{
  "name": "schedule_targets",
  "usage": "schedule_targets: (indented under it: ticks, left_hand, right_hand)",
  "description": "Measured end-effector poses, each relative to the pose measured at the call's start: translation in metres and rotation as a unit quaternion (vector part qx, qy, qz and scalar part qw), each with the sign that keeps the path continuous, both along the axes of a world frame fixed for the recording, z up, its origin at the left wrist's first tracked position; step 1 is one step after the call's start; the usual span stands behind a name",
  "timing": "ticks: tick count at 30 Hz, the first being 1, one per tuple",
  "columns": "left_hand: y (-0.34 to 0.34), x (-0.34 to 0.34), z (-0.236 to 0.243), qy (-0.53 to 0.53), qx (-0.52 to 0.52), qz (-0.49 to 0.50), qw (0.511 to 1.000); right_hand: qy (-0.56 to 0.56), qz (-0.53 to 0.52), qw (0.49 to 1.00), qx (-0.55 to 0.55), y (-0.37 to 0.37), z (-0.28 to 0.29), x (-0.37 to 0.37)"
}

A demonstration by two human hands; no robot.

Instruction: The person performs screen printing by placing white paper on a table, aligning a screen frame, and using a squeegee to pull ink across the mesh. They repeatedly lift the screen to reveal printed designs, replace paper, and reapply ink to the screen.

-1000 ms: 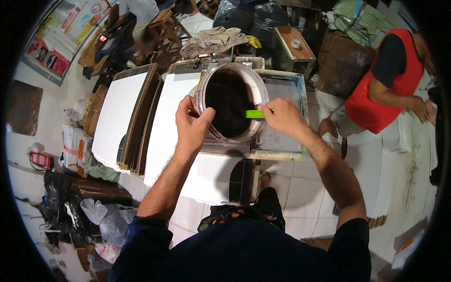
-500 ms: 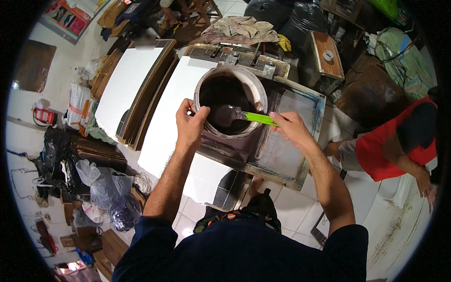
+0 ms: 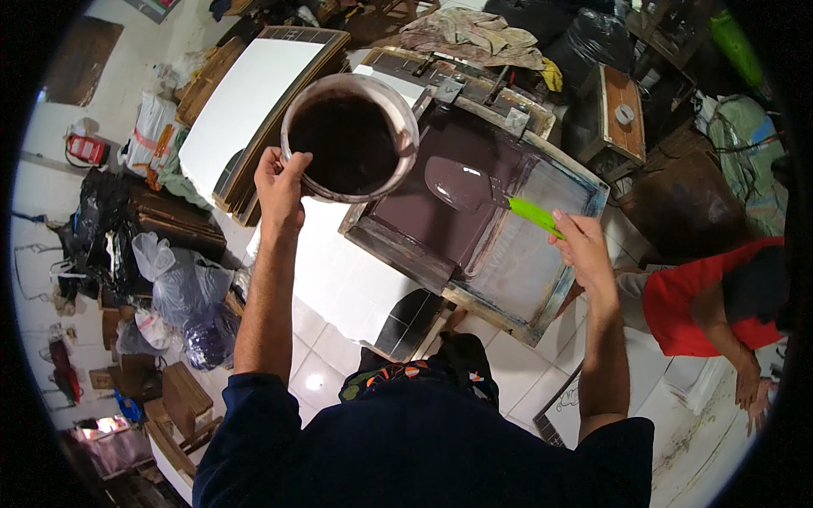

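My left hand (image 3: 281, 184) grips the near left rim of a pale round bucket (image 3: 407, 140), thumb over the edge. Dark brown ink lines its inside. Held up, the bucket overlaps the left end of a wooden-framed printing screen (image 3: 396, 252). In my right hand (image 3: 584, 250) is the end of a spatula's bright green handle (image 3: 533, 217). Its broad, ink-coated blade (image 3: 457, 182) is over the dark ink layer (image 3: 449, 224) in the screen's left half. Whether the blade touches that layer I cannot tell. Pale mesh (image 3: 529, 254) shows on the right half.
White sheets (image 3: 347, 284) lie under the screen, beside another stack of sheets on boards (image 3: 246, 93). Metal hinge clamps (image 3: 515, 123) line the screen's far edge. A wooden box (image 3: 622, 118) stands beyond. Bags (image 3: 190, 279) crowd the left. A person in red (image 3: 694, 296) is at right.
The bucket has moved left and off the middle of the screen in my left hand. My right hand has brought the spatula out of it, rightward over the ink layer now uncovered.
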State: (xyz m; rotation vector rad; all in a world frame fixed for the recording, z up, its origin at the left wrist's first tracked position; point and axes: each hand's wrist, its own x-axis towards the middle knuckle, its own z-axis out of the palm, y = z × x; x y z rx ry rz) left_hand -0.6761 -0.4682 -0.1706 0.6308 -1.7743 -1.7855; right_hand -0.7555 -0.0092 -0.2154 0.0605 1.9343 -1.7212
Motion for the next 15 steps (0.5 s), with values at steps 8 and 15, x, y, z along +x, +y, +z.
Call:
schedule_targets:
  ticks: [8,15]
  left_hand:
    - [-0.026,0.020,0.013,0.005,0.032,0.042,0.999]
    - [-0.020,0.028,0.016,-0.012,0.102,0.088,0.991]
  right_hand:
    - [0.156,0.052,0.979,0.117,-0.109,-0.156,0.025]
    - [0.417,0.088,0.889,0.166,-0.113,-0.181,0.075]
